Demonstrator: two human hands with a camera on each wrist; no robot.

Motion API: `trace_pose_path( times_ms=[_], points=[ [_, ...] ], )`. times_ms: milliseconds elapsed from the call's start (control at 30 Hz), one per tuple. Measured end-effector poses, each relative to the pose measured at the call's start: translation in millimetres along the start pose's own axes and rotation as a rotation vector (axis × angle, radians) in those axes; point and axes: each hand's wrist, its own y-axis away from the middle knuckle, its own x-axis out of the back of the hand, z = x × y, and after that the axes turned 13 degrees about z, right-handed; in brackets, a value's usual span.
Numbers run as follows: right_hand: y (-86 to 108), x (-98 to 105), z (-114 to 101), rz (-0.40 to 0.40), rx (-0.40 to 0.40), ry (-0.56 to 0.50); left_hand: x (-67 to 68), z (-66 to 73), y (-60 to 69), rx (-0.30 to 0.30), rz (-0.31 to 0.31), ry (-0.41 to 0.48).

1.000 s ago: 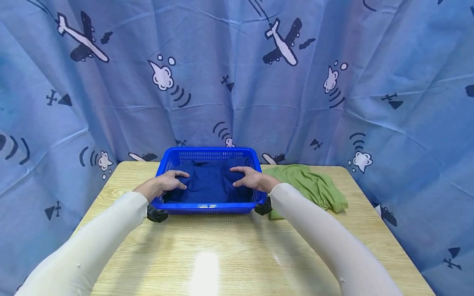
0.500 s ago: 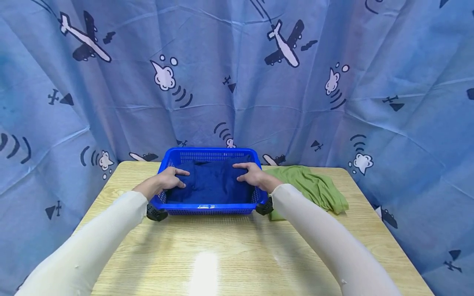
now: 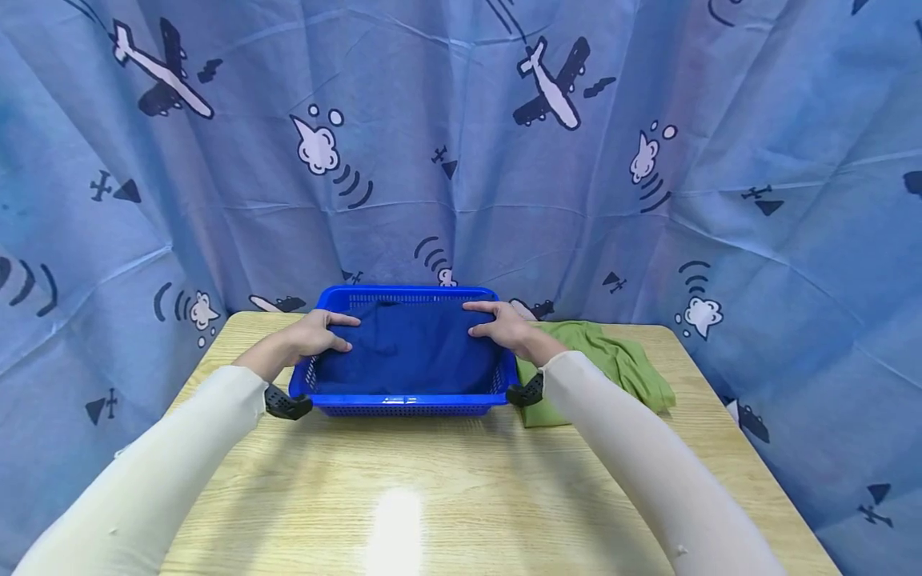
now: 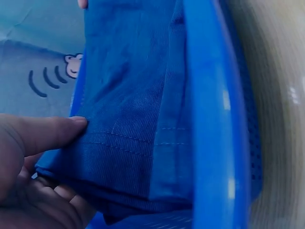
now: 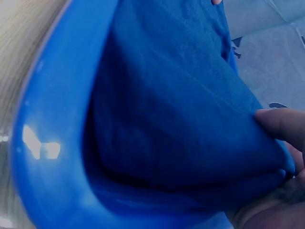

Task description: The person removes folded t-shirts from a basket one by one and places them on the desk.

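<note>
A folded dark blue garment (image 3: 410, 348) with a double-stitched hem lies in the blue plastic basket (image 3: 403, 400), its far side lifted. My left hand (image 3: 313, 332) pinches its left edge; in the left wrist view the thumb (image 4: 52, 133) presses on top while the fingers curl underneath. On the opposite side, my right hand (image 3: 504, 324) grips the right edge, thumb above and fingers below, as the right wrist view shows around the cloth (image 5: 181, 119). Parts of the fingers are hidden under the folded layers.
A crumpled green cloth (image 3: 612, 360) lies on the wooden table (image 3: 461, 496), just right of the basket. Behind the table hangs a blue curtain (image 3: 403, 96) with airplane prints. The basket's raised rim surrounds the garment.
Both hands have risen and moved slightly apart, the left to the left and the right to the right. The dark blue garment's far side has come up and its surface looks smoother.
</note>
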Motion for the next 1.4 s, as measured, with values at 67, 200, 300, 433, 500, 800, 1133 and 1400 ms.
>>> trace_pose_path(
  times_ms=[67,200,300,433,500,800,1133,1400],
  points=[
    [0.9,4.0,-3.1,0.015,-0.001,0.024,3.3,1.4,-0.4,-0.007,0.004,0.022],
    [2.0,8.8,-6.4,0.026,-0.003,0.002,6.9,4.8,-1.9,-0.027,0.019,0.064],
    [1.3,9.9,-6.4,0.015,-0.002,-0.050,7.9,6.9,-2.4,-0.030,0.026,0.074],
    [-0.4,10.1,-7.1,0.023,-0.003,-0.102,8.7,8.1,-3.2,-0.048,0.052,0.091],
    [-0.7,10.2,-8.9,0.028,-0.002,-0.130,10.1,9.2,-3.0,-0.058,0.066,0.105],
    [0.8,15.2,-23.1,0.063,0.041,-0.194,16.6,17.8,-3.1,-0.066,0.120,0.135],
    [2.9,24.7,-23.1,0.062,0.035,-0.227,17.6,23.8,-1.4,-0.054,0.119,0.179],
    [8.8,38.8,-29.7,0.031,0.039,-0.247,19.8,30.0,4.0,-0.083,0.115,0.209]
  ],
)
